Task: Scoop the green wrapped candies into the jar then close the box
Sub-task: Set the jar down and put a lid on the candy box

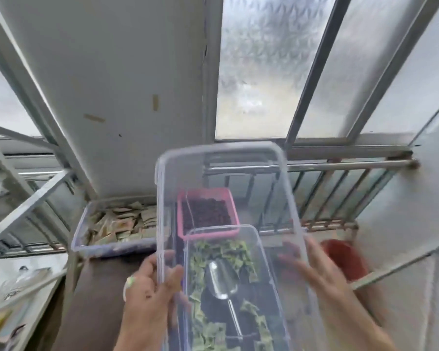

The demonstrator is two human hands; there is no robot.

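Note:
I hold a clear plastic lid (pixel 221 171) up in front of me, tilted, with both hands. My left hand (pixel 150 287) grips its left edge and my right hand (pixel 322 272) grips its right edge. Seen through the lid, a clear box (pixel 264 262) stands below with green wrapped candies (pixel 228 252) spread over its bottom. A metal scoop (pixel 222 279) lies among them, handle toward me. No jar can be made out.
A pink basket (pixel 205 196) of dark pieces stands behind the box. To the left is a clear tub (pixel 86 239) of beige packets. A red bowl (pixel 345 257) sits at right. Window bars and a railing (pixel 340 165) run behind.

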